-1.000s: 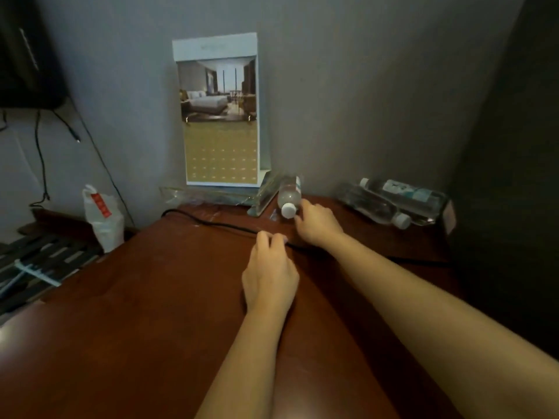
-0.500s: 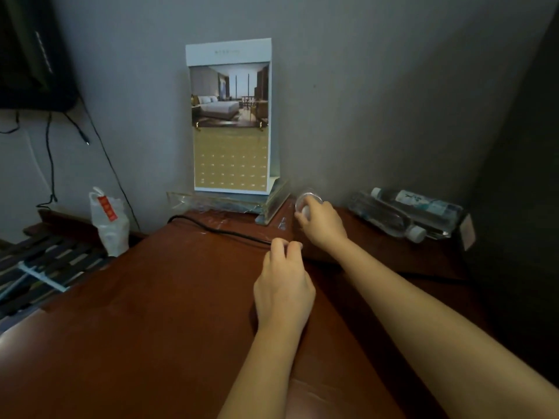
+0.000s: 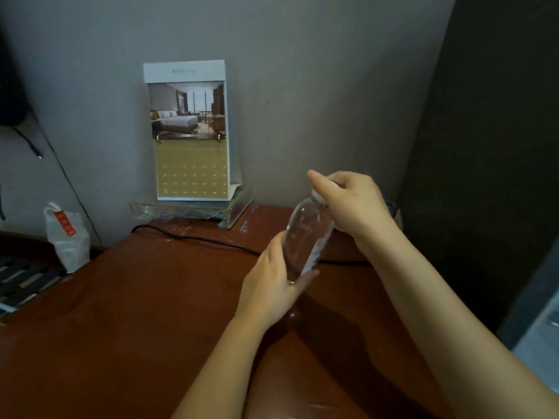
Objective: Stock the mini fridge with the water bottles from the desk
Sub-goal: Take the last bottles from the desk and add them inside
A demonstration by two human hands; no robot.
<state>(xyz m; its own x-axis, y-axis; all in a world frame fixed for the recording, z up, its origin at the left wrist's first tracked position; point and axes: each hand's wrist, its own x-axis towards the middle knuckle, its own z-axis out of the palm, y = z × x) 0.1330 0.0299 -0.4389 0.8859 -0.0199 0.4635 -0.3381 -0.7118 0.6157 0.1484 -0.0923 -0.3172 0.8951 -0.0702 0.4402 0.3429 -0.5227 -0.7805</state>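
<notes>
A clear water bottle [image 3: 305,237] with a white cap is lifted above the brown desk [image 3: 151,313], tilted with its cap up and to the right. My right hand [image 3: 351,204] grips the bottle at the cap end. My left hand [image 3: 272,285] cups the bottle's lower end, fingers curled under it. The two other bottles seen at the back right corner are hidden behind my right hand and arm. No fridge is in view.
A calendar stand [image 3: 190,140] in a clear holder leans on the grey wall at the desk's back. A black cable [image 3: 193,238] crosses the desk. A white plastic bag [image 3: 66,237] stands at the left edge. A dark panel [image 3: 484,146] bounds the right side.
My right hand took the lying bottle by its cap end and lifted it off the desk. My left hand left the desk and came up under the bottle's base.
</notes>
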